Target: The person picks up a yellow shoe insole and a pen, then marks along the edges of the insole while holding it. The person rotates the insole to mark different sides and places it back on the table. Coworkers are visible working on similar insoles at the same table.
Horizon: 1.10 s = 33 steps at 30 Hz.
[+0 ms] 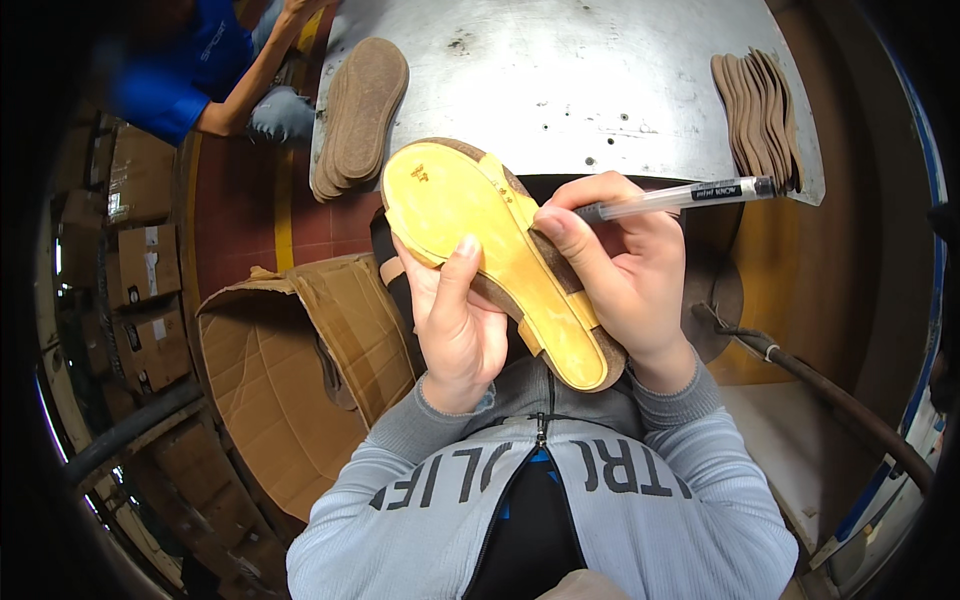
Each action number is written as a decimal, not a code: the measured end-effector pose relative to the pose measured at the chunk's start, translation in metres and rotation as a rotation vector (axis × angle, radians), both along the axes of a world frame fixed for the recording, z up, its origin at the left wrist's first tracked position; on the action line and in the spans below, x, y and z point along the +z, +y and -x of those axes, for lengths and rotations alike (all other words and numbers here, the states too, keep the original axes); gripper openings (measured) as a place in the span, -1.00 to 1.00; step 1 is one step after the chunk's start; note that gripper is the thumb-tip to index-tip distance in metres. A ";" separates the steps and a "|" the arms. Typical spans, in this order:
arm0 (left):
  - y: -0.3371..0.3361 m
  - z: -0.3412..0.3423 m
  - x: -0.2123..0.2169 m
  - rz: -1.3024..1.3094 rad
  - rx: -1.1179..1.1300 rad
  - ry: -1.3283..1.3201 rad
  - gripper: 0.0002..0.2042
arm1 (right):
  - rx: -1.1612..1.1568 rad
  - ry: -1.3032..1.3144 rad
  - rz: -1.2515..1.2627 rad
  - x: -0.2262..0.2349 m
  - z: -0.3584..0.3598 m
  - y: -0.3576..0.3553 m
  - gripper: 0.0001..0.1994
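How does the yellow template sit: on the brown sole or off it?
On: the yellow template lies over the brown sole, whose edge shows past it; the left hand has its thumb on top.

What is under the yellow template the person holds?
A brown sole shows past the yellow template along parts of its edge; the sole's middle is covered, its underside unseen.

Small dark marks (pixel 420 173) on the yellow template (pixel 430 215)
Around it I see a lettered jacket (pixel 640 530) below, lettered pen (pixel 665 200) rightward, lettered blue shirt (pixel 225 45) upper left.
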State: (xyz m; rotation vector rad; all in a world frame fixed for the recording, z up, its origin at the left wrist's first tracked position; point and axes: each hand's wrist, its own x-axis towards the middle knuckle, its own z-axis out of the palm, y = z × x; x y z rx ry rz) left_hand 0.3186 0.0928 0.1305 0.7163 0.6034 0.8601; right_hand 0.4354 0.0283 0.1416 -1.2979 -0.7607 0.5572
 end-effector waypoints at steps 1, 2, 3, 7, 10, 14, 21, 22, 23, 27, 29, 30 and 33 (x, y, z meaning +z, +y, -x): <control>0.000 0.000 0.000 0.022 0.000 -0.022 -0.43 | 0.007 -0.002 0.005 0.001 0.000 -0.001 -0.89; 0.000 0.001 0.001 0.041 -0.007 -0.050 -0.42 | 0.014 -0.004 0.010 0.002 0.000 -0.001 -0.89; 0.000 0.001 0.001 0.059 -0.005 -0.077 -0.41 | -0.002 0.007 -0.003 0.003 0.001 -0.002 -0.90; -0.003 0.003 -0.003 0.048 -0.017 -0.104 -0.44 | -0.027 0.065 -0.092 0.008 0.000 -0.002 -0.92; -0.005 0.006 -0.006 -0.038 -0.051 -0.186 -0.50 | 0.001 0.098 -0.172 0.014 0.000 -0.007 -0.92; -0.005 0.013 -0.009 0.003 -0.082 -0.294 -0.58 | 0.062 0.048 -0.151 0.023 -0.001 -0.015 -0.91; -0.006 0.014 -0.014 0.033 -0.082 -0.331 -0.62 | 0.076 0.043 -0.147 0.025 -0.002 -0.016 -0.92; -0.006 0.014 -0.014 0.029 -0.091 -0.335 -0.62 | 0.067 0.085 -0.162 0.025 -0.001 -0.015 -0.92; -0.006 0.014 -0.014 0.025 -0.100 -0.339 -0.61 | 0.065 0.100 -0.182 0.024 -0.001 -0.015 -0.92; -0.007 0.013 -0.014 0.008 -0.123 -0.356 -0.61 | 0.079 0.085 -0.194 0.023 -0.001 -0.016 -0.92; -0.008 0.013 -0.015 0.009 -0.107 -0.341 -0.60 | 0.077 0.065 -0.196 0.022 -0.002 -0.017 -0.92; -0.008 0.013 -0.015 0.016 -0.103 -0.340 -0.61 | 0.066 0.066 -0.212 0.022 -0.001 -0.016 -0.93; -0.008 0.014 -0.016 0.022 -0.091 -0.345 -0.61 | 0.090 0.095 -0.228 0.022 -0.001 -0.016 -0.93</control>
